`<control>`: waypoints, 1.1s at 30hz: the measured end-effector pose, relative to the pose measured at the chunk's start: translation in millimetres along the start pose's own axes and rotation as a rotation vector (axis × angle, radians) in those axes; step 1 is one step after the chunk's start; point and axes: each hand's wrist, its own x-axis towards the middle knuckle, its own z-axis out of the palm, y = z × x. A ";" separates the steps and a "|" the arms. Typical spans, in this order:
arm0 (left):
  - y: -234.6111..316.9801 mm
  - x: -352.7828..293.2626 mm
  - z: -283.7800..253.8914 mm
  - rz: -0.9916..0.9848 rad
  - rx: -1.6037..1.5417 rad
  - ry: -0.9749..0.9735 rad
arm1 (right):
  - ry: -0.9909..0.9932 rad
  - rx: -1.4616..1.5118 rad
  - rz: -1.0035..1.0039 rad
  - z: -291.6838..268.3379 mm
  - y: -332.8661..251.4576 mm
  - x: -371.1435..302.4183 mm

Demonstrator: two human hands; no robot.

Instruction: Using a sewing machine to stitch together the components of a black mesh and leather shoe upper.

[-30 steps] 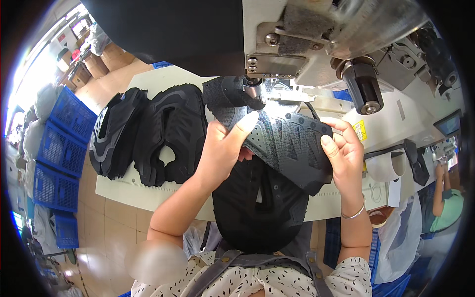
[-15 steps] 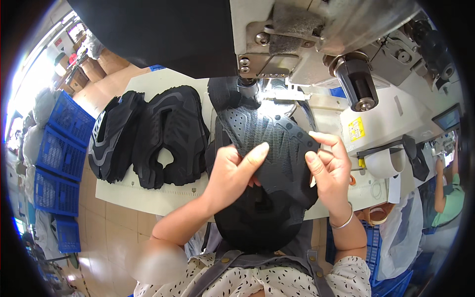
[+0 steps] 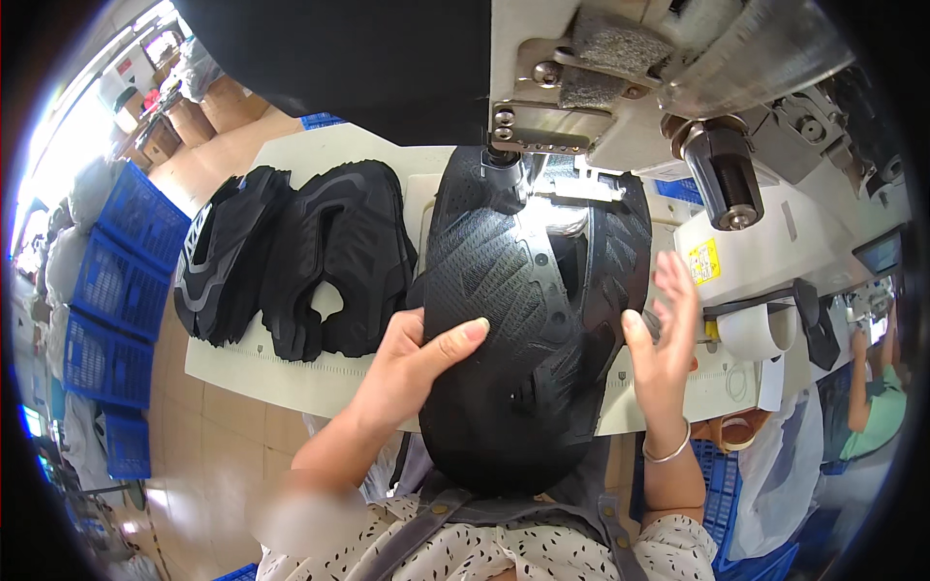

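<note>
You have the black shoe upper (image 3: 484, 286) in front of you, its far end beneath the sewing machine head (image 3: 547, 126) and its rounded toe toward your apron (image 3: 465, 513), out past the near edge of the pale table (image 3: 228, 353); your left hand (image 3: 407, 363) is closed on its left edge, thumb flat on top and the other fingers mostly hidden by the piece; your right hand (image 3: 664, 334) stands open at the right edge, fingers spread and slightly blurred, the thumb so close that you cannot tell whether it touches.

The upper looks light and pliable, likely to bend and sag wherever it lacks support; the ribbed overlay should give some stiffness and grip, while the smoother, shinier toe may slide under a fingertip; it seems hardly fragile, though the slot in its middle could stretch if pulled; the best hold is probably at both outer edges, thumbs above and fingers below, clear of the metal post (image 3: 504, 179); two stacks of similar black uppers (image 3: 354, 232) lie to your left.
</note>
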 end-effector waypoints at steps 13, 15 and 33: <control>-2.7 -12.2 -1.7 0.163 0.118 0.231 | 0.030 0.511 0.312 4.1 -32.9 -25.9; 0.3 -9.1 -4.4 0.152 0.135 0.217 | 0.058 0.489 0.295 5.0 -31.9 -24.7; 20.3 47.6 -27.3 0.122 0.313 0.389 | 0.015 0.545 0.231 18.4 -19.5 27.2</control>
